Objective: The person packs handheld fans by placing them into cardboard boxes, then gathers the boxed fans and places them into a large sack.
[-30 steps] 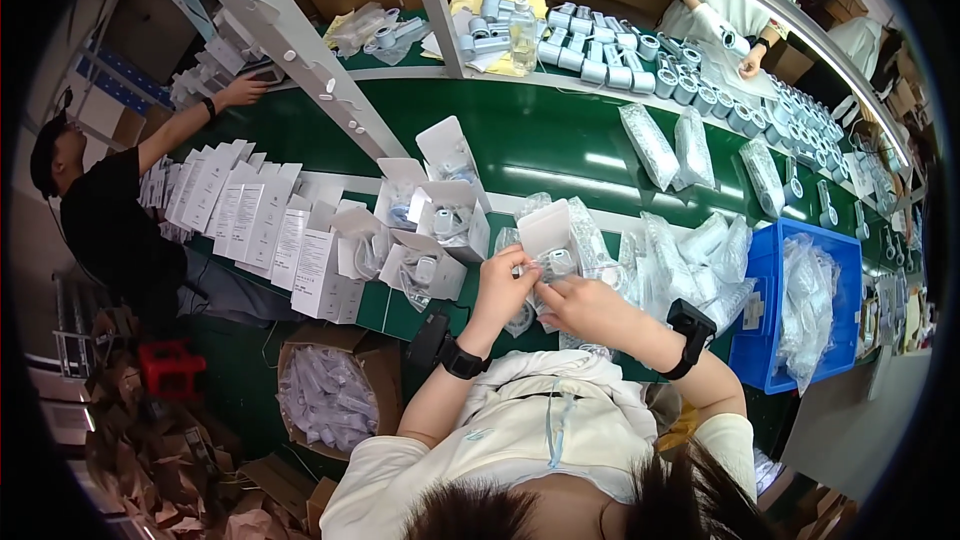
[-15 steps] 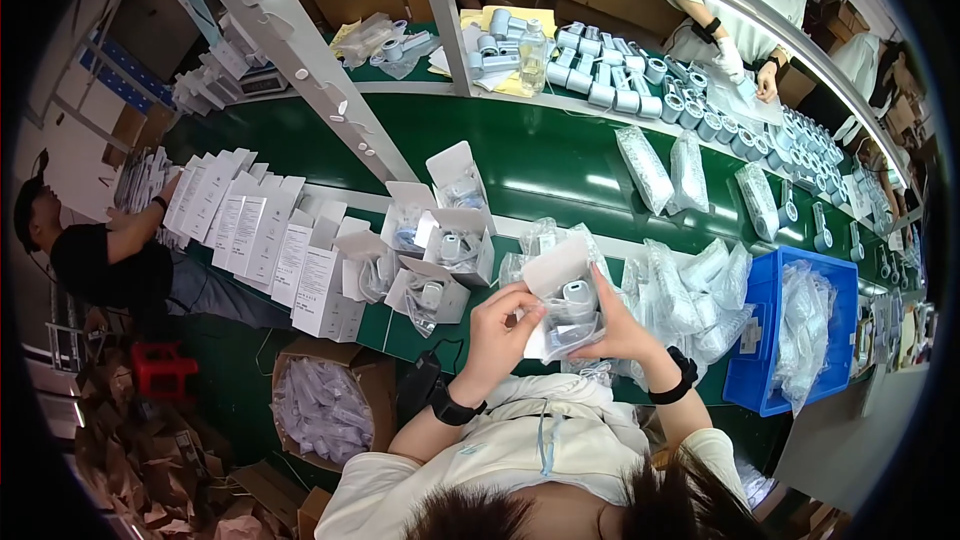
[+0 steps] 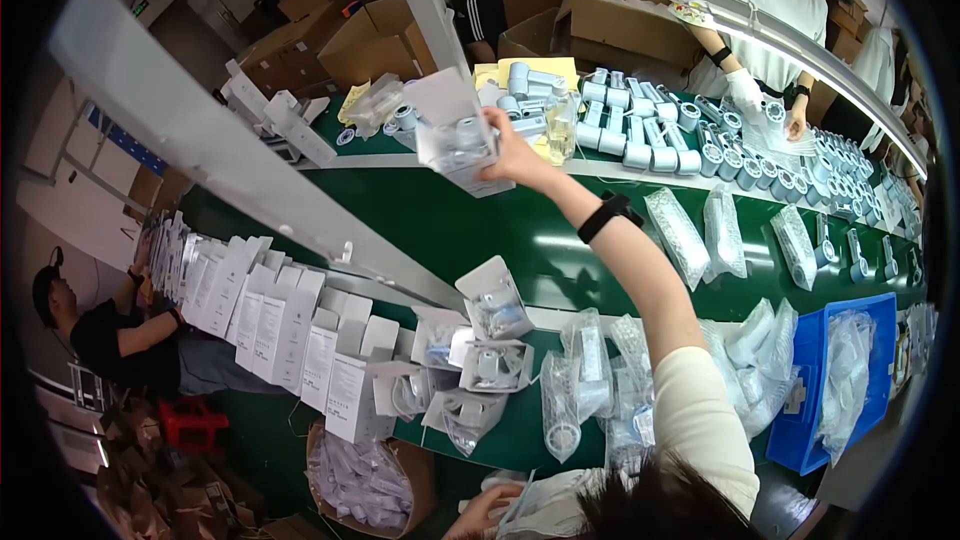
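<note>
My right hand (image 3: 510,152) is stretched far out over the green work surface, gripping an open white box (image 3: 455,145) by its right side. The box's flap stands up, and a grey device in clear plastic shows inside. At the lower edge, my left hand (image 3: 487,508) is close to my body with its fingers curled beside pale, see-through material; what they hold is unclear. Several open white boxes (image 3: 497,368) with bagged devices and cables stand left of centre. To their right lie bubble-wrapped grey devices (image 3: 562,400).
Closed white boxes (image 3: 265,315) line the left side, where a co-worker (image 3: 110,330) handles them. A slanting metal post (image 3: 230,140) crosses the left. Grey devices (image 3: 640,130) crowd the far shelf before another co-worker (image 3: 765,20). A blue bin (image 3: 785,440) stands right; a carton (image 3: 425,480) is below.
My right hand has carried the open box forward and left, across the green surface. My left hand has let go of it and drawn back to the lower edge. The view has shifted.
</note>
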The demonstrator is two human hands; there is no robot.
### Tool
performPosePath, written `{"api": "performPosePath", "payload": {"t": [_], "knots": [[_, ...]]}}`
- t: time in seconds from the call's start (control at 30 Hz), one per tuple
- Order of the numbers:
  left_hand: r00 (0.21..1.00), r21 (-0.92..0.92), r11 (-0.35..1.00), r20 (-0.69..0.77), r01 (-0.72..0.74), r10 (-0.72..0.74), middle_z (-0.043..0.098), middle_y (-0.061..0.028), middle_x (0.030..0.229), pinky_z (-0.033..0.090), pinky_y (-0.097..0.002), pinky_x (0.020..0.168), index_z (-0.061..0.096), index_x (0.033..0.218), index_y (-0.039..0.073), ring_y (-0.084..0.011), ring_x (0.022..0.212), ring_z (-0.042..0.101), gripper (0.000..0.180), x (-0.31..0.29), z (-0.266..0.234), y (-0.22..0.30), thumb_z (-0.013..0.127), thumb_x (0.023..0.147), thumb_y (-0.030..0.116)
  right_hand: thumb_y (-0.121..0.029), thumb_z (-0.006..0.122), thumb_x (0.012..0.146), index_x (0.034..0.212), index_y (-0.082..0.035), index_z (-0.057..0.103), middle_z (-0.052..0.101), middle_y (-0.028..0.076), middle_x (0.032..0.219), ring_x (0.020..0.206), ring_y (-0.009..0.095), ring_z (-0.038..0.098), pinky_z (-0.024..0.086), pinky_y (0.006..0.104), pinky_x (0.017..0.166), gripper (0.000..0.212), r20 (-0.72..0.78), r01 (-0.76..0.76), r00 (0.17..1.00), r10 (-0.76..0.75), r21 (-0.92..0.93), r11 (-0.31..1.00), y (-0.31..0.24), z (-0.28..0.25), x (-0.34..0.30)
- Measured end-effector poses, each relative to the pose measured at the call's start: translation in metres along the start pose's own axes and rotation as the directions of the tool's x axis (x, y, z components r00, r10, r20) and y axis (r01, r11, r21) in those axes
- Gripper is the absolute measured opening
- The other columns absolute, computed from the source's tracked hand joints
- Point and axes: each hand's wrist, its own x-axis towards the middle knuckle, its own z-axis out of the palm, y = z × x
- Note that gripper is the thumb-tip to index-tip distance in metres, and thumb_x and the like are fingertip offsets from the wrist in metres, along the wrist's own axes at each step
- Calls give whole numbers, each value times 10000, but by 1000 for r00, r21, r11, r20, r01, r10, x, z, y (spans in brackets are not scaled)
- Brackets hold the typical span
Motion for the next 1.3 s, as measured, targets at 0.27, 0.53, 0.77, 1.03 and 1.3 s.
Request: {"api": "performPosePath", "payload": {"t": [0.27,0.53,0.77,1.03,1.3], "knots": [[819,-570,793,-336,216,-465,528,-78,1040,381,-302,857,554,998,72,-184,1004,475,226,61,-72,-44,529,807,191,-152,789,495,1233,-46,241,415,215,1176,1101,365,403,339,381,934,925,-150,-63,987,58,-29,998,85,133,85],[831,-445,847,-320,292,-455,505,-74,1086,390,-292,854,511,1052,58,-175,1033,469,269,61,-83,-50,546,792,115,-141,714,580,1262,7,198,392,257,1201,1056,378,448,386,373,889,868,-142,-323,946,290,-458,828,152,124,95],[868,-354,857,-190,375,-458,485,-70,1126,398,-284,851,473,1099,45,-168,1059,463,333,27,-26,-59,560,778,50,-190,621,664,975,-41,586,593,123,929,851,290,566,461,364,747,346,249,-82,930,271,-577,813,52,22,-74],[986,55,997,-160,55,-45,546,-51,998,427,-229,740,488,1072,51,-147,884,545,313,11,36,43,528,768,-17,-250,677,620,1282,-33,268,525,209,999,890,381,513,432,417,767,808,-339,-491,785,519,-851,188,123,-156,-226],[-67,605,782,-795,-152,603,529,-37,909,414,-221,667,500,971,22,-101,762,498,220,-43,-53,98,548,759,-9,-112,592,629,1319,-78,192,506,160,1045,921,291,525,453,352,759,799,-357,-688,725,588,-343,640,55,-132,-215]]}}
